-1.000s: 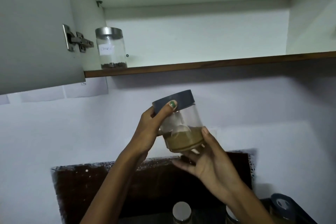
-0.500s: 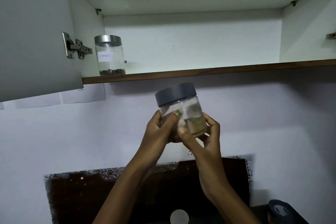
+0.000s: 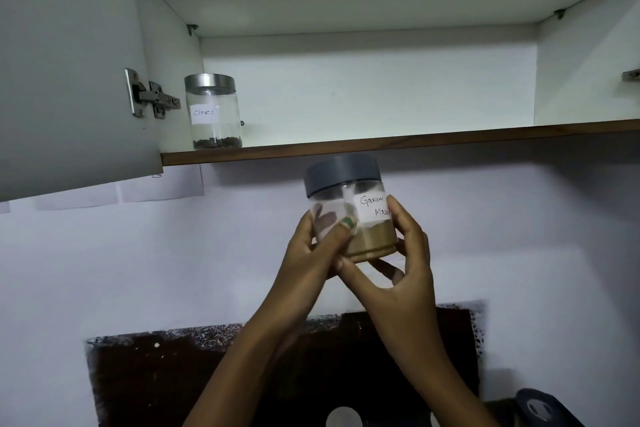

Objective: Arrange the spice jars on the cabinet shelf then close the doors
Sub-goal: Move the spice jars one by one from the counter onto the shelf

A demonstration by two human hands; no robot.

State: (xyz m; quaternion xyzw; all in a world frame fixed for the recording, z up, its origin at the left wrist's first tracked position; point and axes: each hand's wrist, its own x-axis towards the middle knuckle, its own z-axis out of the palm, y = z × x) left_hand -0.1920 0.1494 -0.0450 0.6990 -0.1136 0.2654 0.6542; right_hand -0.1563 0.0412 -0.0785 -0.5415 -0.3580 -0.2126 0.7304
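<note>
1. Both hands hold one spice jar point(image 3: 349, 208) in the air, just under the front edge of the cabinet shelf point(image 3: 346, 146) and not touching it.
2. The left hand point(image 3: 311, 253) grips the jar from the left side; its thumb lies across the glass and its fingers show through from behind.
3. The right hand point(image 3: 398, 274) grips the jar from the right and from below, with the thumb on the paper label.
4. The jar stands almost upright. It has a dark grey lid, a brownish powder in the lower part, and a label that reads "Garam Masa", the rest hidden by the thumb.
5. A second jar point(image 3: 214, 113) with a metal lid and the label "Cloves" stands on the shelf at the far left, near the hinge point(image 3: 152, 97).
6. The left cabinet door point(image 3: 69, 62) is open.
</note>
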